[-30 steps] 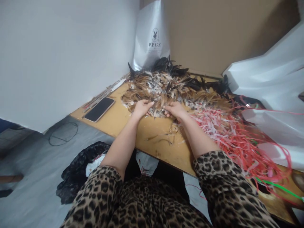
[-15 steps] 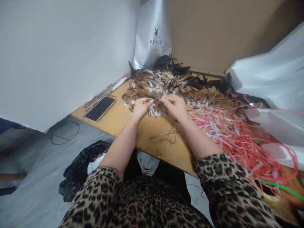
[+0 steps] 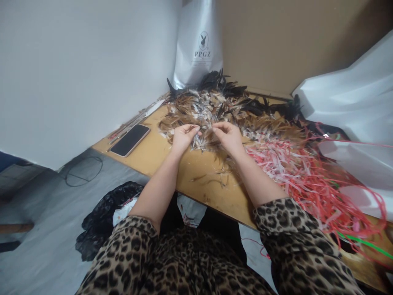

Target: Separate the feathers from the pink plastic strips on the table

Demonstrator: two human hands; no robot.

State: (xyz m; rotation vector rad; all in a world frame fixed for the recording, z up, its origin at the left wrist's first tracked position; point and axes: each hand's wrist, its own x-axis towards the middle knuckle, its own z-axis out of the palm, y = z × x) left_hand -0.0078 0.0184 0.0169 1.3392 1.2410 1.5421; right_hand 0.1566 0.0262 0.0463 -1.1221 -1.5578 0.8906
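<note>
A heap of brown, white and black feathers (image 3: 215, 106) lies on a wooden table (image 3: 159, 155). My left hand (image 3: 183, 137) is at the heap's near edge, its fingers pinched on a small bunch of feathers (image 3: 199, 139). My right hand (image 3: 229, 137) is just beside it, fingers curled and pinching the same bunch from the other side. Both hands nearly touch each other above the table.
A dark phone (image 3: 130, 140) lies at the table's left corner by thin sticks (image 3: 135, 120). A tangle of red and pink strips (image 3: 303, 176) spreads to the right. A silver bag (image 3: 198, 45) stands behind, white sheeting (image 3: 346, 102) right, a black bag (image 3: 101, 217) on the floor.
Both hands have lifted slightly off the table and come closer together, from resting on the heap to pinching feathers between them.
</note>
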